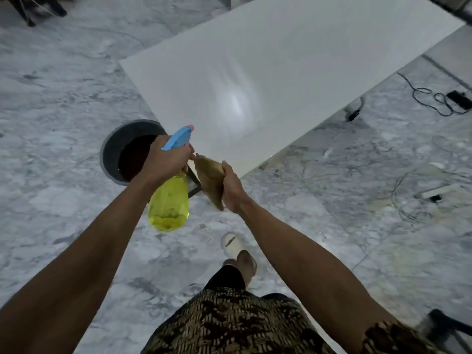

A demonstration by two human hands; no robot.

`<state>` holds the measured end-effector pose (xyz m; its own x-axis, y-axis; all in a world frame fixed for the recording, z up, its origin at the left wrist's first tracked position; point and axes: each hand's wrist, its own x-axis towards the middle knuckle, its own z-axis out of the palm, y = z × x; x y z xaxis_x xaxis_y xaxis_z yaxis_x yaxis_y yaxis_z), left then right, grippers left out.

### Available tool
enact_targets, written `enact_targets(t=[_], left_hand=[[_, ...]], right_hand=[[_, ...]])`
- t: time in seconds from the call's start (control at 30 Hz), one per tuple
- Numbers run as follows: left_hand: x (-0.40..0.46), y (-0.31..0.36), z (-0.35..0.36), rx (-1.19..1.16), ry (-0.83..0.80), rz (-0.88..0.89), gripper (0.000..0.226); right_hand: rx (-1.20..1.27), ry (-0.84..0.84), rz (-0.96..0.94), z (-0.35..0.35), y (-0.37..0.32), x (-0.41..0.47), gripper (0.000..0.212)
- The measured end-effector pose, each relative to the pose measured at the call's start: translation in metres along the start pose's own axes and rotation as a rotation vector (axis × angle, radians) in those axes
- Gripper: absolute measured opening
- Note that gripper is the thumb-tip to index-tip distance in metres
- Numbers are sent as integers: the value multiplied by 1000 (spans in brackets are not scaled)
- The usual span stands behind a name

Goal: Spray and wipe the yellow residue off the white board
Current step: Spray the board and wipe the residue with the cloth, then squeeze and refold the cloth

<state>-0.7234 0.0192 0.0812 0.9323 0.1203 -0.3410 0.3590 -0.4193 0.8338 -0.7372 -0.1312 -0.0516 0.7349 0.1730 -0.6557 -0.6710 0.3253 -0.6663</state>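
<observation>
While both arms reach forward | left hand (163,159) grips spray bottle (169,203) | right hand (231,186) clutches cloth (209,178)

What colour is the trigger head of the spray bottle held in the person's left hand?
Light blue, on the spray bottle with a yellow body, seen in the head view.

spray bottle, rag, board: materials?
Spray bottle: translucent yellow plastic, liquid visible inside, with an opaque blue plastic trigger head. Rag: brownish woven cloth, matte, creased and limp. White board: smooth and glossy, reflecting a light; laminate or coated panel, cannot tell which.
</observation>
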Motion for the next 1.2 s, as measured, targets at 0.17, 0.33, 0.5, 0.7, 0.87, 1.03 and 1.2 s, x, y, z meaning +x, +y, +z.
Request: enact_targets(t=[0.17,0.33,0.5,0.7,0.87,1.03,1.2], left_hand=[[52,46,39,-6,-91,87,39],[99,92,88,104,-170,157,28],[116,149,144,210,-300,224,18],[131,209,236,252,-436,288,16],[146,262,320,211,-486,292,20],[157,318,414,206,-483,262,32],[176,375,500,204,-476,201,16]], right_hand=[[139,69,-164,-47,-107,21,55],[432,77,-225,-102,-176,34,73],[607,59,-290,-156,-229,17,78],[687,165,-335,-248,-292,-5,72],[579,209,-369,-343,-341,4,72],[489,228,-364,-444,-398,13,71],[482,228,-339,-524,-458,15,65]])
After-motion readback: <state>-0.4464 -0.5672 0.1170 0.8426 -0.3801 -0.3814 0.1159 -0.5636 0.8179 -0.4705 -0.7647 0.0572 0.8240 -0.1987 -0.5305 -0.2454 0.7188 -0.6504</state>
